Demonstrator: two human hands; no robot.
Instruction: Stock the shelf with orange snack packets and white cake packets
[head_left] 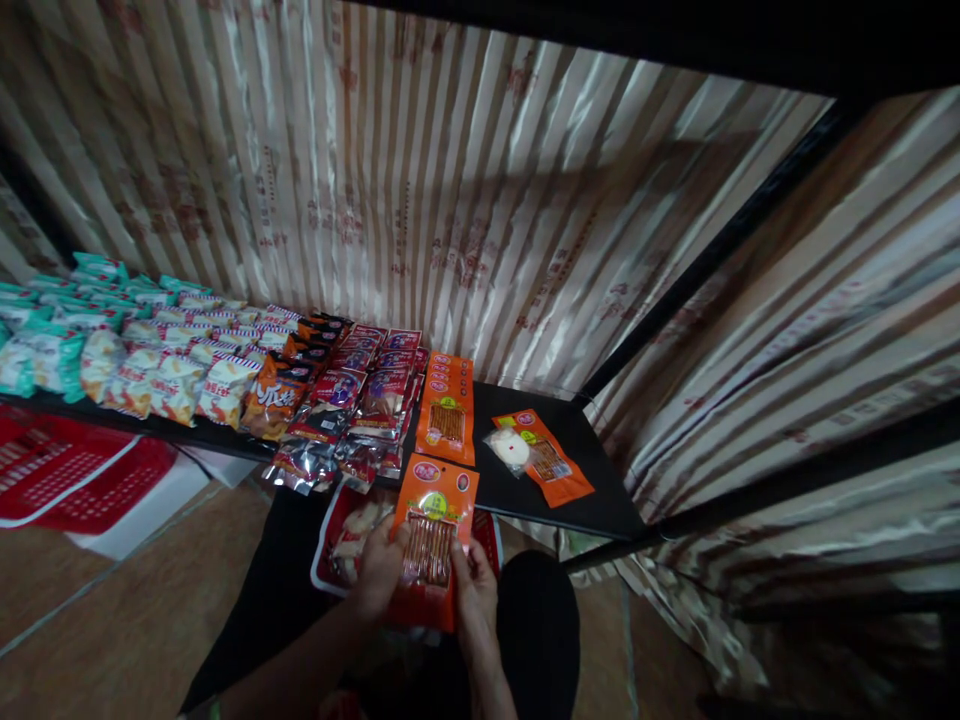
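Your left hand pinches the left edge of an orange packet, thumb on the front; your right hand grips its right edge lower down, thumb also forward. Both hands are closed on it, the fingers behind largely hidden. The packet faces you, tilted, brown sticks showing through its window, above a red basket with a white rim, set between your dark-trousered knees. More packs lie in the basket, left of the held one; too dim to read. Ahead, on the black shelf, a row of overlapping orange packs lies just beyond your packet. To their right, apart, one loose orange pack lies askew, a round white item in clear wrap over its left side. Leftward from the row: dark red packs, black-and-orange bags, white bags, then teal bags at the far end. A second basket, red with a white handle, sits below the shelf at left. Pleated striped curtain behind.
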